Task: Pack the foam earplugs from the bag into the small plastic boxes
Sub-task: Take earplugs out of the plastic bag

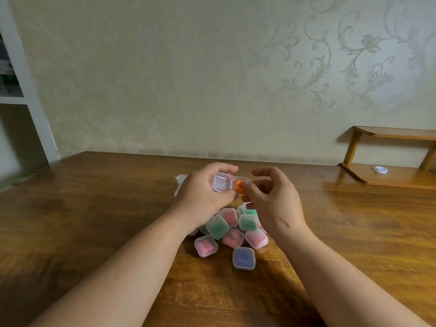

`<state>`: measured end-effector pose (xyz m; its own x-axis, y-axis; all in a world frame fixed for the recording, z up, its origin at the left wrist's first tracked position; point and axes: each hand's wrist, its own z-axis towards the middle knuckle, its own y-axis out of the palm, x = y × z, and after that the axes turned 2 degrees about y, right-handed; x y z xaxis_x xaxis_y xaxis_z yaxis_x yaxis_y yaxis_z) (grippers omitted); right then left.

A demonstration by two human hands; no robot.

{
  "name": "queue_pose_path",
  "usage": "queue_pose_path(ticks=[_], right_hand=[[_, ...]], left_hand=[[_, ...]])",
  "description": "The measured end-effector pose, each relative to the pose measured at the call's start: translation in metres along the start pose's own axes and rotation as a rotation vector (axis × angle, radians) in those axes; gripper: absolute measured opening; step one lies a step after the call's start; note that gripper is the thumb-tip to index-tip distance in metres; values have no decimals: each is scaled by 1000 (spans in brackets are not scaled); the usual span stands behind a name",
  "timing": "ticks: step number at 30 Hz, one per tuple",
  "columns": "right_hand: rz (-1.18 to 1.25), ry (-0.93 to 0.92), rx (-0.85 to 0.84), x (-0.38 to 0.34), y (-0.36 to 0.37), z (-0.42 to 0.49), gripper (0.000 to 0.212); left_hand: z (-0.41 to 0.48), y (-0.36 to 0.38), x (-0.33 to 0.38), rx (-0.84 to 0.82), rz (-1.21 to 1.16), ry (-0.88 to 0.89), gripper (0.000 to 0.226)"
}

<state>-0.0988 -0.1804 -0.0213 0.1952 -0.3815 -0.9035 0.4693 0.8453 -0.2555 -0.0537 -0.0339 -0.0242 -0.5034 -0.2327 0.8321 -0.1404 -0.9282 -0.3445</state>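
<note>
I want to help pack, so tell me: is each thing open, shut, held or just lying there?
Clear box: open, gripped by the left hand.
Orange earplugs: pinched by the right hand, at that box.
Pile of boxes: shut, filled, lying on the table.
Blue box: shut, lying at the pile's near edge.
Bag: mostly hidden behind the left hand.

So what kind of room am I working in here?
Probably a room in a home: floral patterned wallpaper, a wooden table against it, and a small wooden shelf on the right.
</note>
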Motion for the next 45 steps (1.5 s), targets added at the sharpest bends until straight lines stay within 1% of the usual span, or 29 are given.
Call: queue_pose_path(ticks=[2, 5, 7, 9, 11, 12, 16, 18, 20, 22, 24, 26, 28, 30, 32, 35, 37, 40, 42, 45], right_hand=[[56, 21, 8, -1, -3, 1, 21], [90, 41, 20, -3, -6, 2, 17], [95, 45, 16, -3, -5, 1, 15], [99, 38, 10, -3, -5, 0, 14], [99, 21, -4, -3, -5, -2, 14], [108, 13, -12, -3, -5, -2, 13], [248, 34, -63, -6, -3, -5, 17], [210, 30, -100, -6, -1, -6, 24], [17, -13, -98, -5, -1, -4, 30], [-147, -51, -47, -6, -2, -3, 25], [-146, -65, 3, -8, -6, -1, 23], [-100, -74, 16, -10, -11, 1, 22], [-98, -64, -23, -11, -13, 1, 22], [-175, -49, -95, -11, -13, 1, 19], [-285, -53, -188, -12, -14, 1, 18], [-362, -23, -316, -17, -16, -2, 27], [-421, -37, -356, -18, -17, -3, 22], [-502, -79, -378, -18, -18, -2, 8], [-528, -83, -404, -18, -18, -2, 8], [-566, -85, -416, -18, -17, -2, 6]], left_hand=[[-1, -1, 3, 15, -78, -17, 39], [0, -2, 10, 101, -300, -77, 23], [2, -5, 11, 122, -363, -134, 31], [2, -4, 8, 61, -355, -143, 29], [1, -2, 3, -4, -282, -121, 32], [1, -2, 3, -11, -259, -110, 33], [2, -3, 7, 62, -276, -85, 35], [1, -4, 8, 60, -268, -67, 36], [0, -5, 10, 56, -235, -45, 36], [1, -5, 10, 93, -202, -37, 34], [2, -6, 9, 150, -189, -43, 31], [3, -9, 6, 198, -155, -56, 30], [4, -11, 5, 211, -96, -64, 29], [4, -12, 3, 217, -4, -69, 26], [5, -13, 1, 226, 118, -71, 22], [7, -16, -3, 228, 347, -105, 20], [7, -17, -5, 211, 467, -131, 26], [8, -16, -9, 192, 503, -163, 39], [9, -16, -10, 180, 517, -201, 38], [9, -15, -10, 156, 563, -242, 28]])
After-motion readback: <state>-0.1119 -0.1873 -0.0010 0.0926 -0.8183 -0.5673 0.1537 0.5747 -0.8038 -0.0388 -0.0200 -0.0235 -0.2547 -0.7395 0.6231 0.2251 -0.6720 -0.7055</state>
